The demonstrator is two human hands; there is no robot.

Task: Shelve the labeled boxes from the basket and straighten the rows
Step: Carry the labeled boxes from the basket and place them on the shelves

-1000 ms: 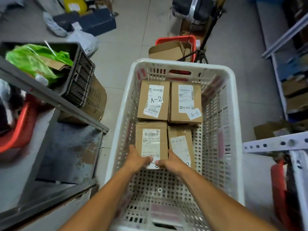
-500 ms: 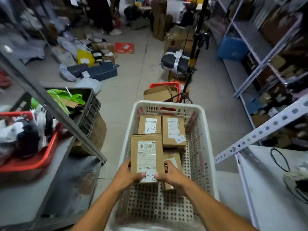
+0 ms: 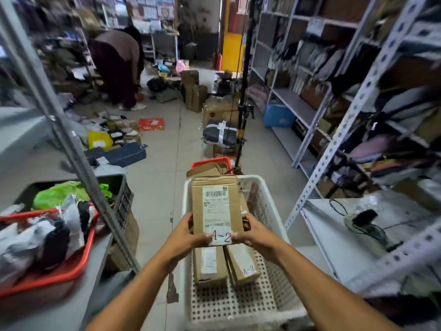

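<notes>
A brown cardboard box (image 3: 216,209) with a white shipping label and a tag reading "A-2" is held up above the white perforated basket (image 3: 267,299). My left hand (image 3: 185,234) grips its near left corner and my right hand (image 3: 253,231) grips its near right corner. Below it, in the basket, lie two more brown boxes: one with a plain label (image 3: 208,266) on the left and one marked "A-2" (image 3: 243,265) on the right. Boxes farther back in the basket are hidden by the held one.
A metal shelf (image 3: 358,237) with a black cable and device stands to the right, with taller loaded racks behind. On the left shelf sits a red tray (image 3: 71,266) of bagged goods and a dark crate (image 3: 124,194). A tripod pole (image 3: 243,91), parcels and a bending person (image 3: 117,63) fill the aisle.
Both hands have lifted the box out of the basket and up toward my chest. My view has tilted up from the basket to the aisle and shelves.
</notes>
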